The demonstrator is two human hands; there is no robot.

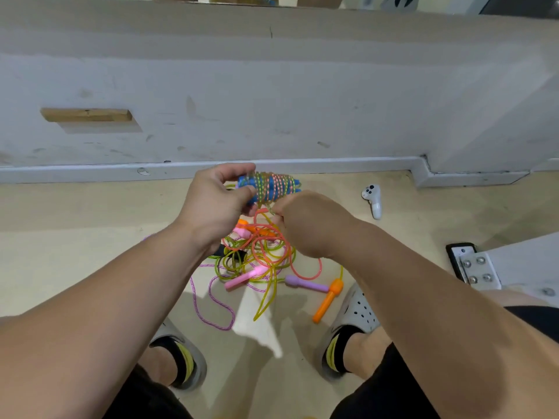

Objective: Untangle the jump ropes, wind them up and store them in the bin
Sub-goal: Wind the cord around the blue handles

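Observation:
My left hand [216, 201] grips a pair of blue handles [269, 186] held sideways, with a multicoloured rope coiled tightly around them. Just right of and below the bundle, my right hand [305, 222] pinches the loose end of that rope. Under both hands, on the floor, lies a tangle of ropes [257, 252]: red, yellow-green and purple cords mixed together. Pink handles [245, 278], a purple handle [305, 284] and an orange handle [328, 300] lie in and beside it. No bin is in view.
A white game controller [373, 199] lies on the floor to the right, near the baseboard. A black phone [456, 258] and a metal bracket [479, 270] sit at the far right. My feet in grey clogs [352, 316] stand on either side of the tangle.

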